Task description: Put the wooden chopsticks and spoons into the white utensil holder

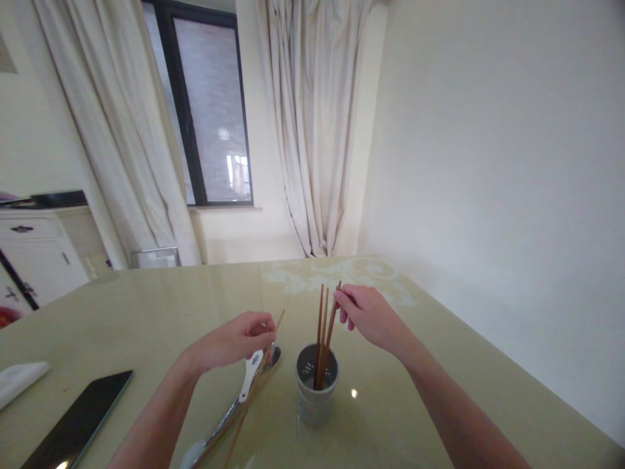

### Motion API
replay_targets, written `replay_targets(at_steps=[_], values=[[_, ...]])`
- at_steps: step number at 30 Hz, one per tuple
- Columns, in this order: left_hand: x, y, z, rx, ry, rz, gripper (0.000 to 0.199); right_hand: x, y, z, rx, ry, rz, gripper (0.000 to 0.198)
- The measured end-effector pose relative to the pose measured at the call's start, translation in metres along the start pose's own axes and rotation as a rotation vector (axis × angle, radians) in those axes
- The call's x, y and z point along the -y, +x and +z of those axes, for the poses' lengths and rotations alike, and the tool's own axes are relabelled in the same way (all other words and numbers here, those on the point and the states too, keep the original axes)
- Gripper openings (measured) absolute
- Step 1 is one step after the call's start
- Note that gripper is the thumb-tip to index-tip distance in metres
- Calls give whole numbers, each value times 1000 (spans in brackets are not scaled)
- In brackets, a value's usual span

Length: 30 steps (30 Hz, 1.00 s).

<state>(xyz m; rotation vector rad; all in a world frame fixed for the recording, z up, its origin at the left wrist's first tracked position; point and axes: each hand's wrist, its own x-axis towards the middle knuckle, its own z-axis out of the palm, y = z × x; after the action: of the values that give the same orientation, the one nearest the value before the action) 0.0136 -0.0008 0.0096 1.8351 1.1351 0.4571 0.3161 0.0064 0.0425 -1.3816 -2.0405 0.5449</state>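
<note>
A grey utensil holder (pixel 316 407) with holes in its inside bottom or wall stands upright on the table. Several brown chopsticks (pixel 321 332) rise from it. My right hand (pixel 368 316) is closed, pinching the upper end of the rightmost chopsticks, whose lower ends are inside the holder. To the left, my left hand (pixel 244 339) pinches a light wooden chopstick (pixel 244 417) near its upper end; it slants down toward me. Under and beside that hand lie a white spoon with a blue mark (pixel 250 374), a dark-ended utensil (pixel 276 355) and a metal-looking utensil (pixel 222 423), partly overlapping.
A black tablet or phone (pixel 81 417) lies at the table's left, with a white object (pixel 22 381) beyond it. The glossy greenish table (pixel 415 404) runs along a wall on the right. Behind are curtains (pixel 317 130), a window and a white cabinet (pixel 39 247).
</note>
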Motion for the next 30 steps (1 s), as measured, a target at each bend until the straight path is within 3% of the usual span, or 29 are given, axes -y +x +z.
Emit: replay_targets(at_steps=[13,18,23,26,30], values=[[-8,-2,-2,-38,-35,82,39,-2,0,3,45,-21,22,34],[-12,1,-1,-119,-119,178,38,-1,0,0,43,-69,49,38],[-26,4,8,-298,-153,258,37,7,-6,-11,-180,-284,29,42],[-42,6,24,-363,-162,321,35,21,-15,-12,-233,-123,-91,40],[-63,6,51,-392,-87,360,28,39,-25,-1,-30,306,-219,29]])
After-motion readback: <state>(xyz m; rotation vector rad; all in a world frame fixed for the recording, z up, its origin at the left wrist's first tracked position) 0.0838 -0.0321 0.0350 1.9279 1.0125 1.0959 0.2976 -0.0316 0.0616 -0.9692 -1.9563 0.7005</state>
